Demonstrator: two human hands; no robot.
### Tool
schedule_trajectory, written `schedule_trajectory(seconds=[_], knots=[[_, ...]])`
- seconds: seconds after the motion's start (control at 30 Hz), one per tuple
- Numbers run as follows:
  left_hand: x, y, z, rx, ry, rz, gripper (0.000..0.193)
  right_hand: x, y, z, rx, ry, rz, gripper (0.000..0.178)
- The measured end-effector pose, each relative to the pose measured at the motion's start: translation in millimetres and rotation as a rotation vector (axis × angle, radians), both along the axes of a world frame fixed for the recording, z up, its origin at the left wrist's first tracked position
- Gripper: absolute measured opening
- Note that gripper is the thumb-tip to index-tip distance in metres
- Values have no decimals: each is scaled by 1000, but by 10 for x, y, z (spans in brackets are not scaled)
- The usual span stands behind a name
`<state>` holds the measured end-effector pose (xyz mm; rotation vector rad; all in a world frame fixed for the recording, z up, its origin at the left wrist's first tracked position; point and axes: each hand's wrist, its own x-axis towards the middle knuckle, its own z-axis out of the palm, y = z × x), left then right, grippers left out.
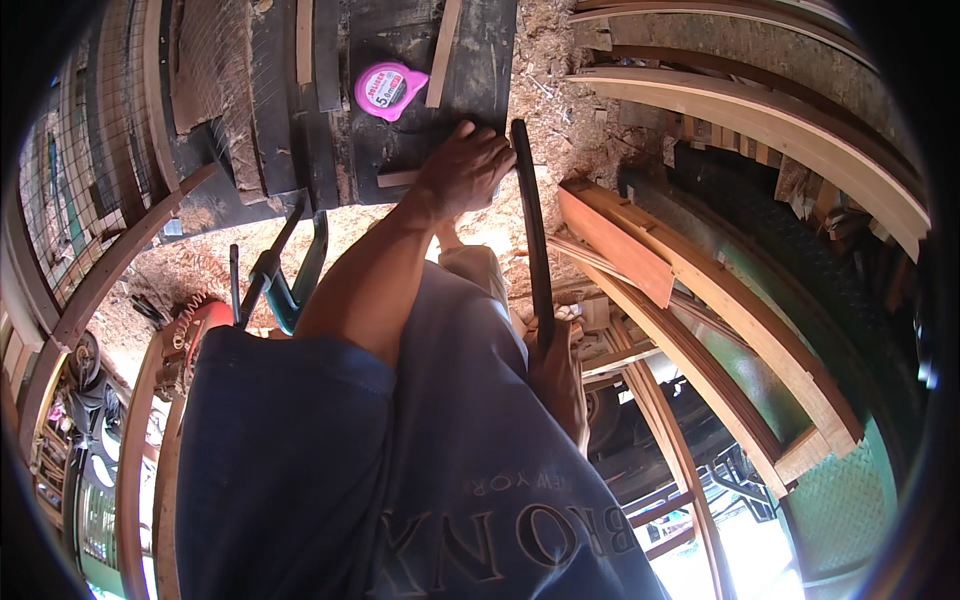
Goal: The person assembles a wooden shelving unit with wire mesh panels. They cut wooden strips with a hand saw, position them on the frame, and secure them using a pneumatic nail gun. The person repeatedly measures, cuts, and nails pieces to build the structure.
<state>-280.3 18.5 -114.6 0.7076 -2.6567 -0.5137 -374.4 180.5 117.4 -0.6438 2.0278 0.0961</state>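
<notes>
Nearest the camera, a dark blue shirt, spread over the near left and middle. Beyond, stretched out to the near right corner of the desk, the left hand, fingers curled, at or just beside the far end of a long dark strip; with the palm side hidden, cannot tell about any grip there. Nearer and further right, in shadow, the right hand, closed around the near end of the same strip. Just off the right edge of the desk, running from far to near: that strip. By the look of it, at the step of steadying or positioning the strip beside the desk; probably calling next for a firm right-hand hold and careful guiding at the far end.

Counted: one long dark strip; two hands; one pink tape measure, on the far part of the desk; at least three slim wooden strips on the same top; one blue-green clamp-like tool, left of the left forearm.
</notes>
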Motion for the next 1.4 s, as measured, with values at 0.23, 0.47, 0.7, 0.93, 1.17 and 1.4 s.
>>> schedule_trajectory(seconds=[0.23,0.47,0.7,0.93,1.17,1.4], knots=[[7,-22,93,83,-156,-64,20,-61,32,-346,-283,17,96,38],[21,-56,130,63,-123,-196,11,143,215,-441,-229,27,-25,20],[0,-45,80,139,-123,-180,11,313,329,-1054,-353,56,-138,32],[-2,-59,91,184,-152,-215,11,360,565,-339,-50,-35,-205,46],[9,-55,93,98,-127,-223,12,245,124,-573,-316,101,44,49],[0,-54,73,124,-141,-212,14,411,244,106,-20,-26,-147,49]])
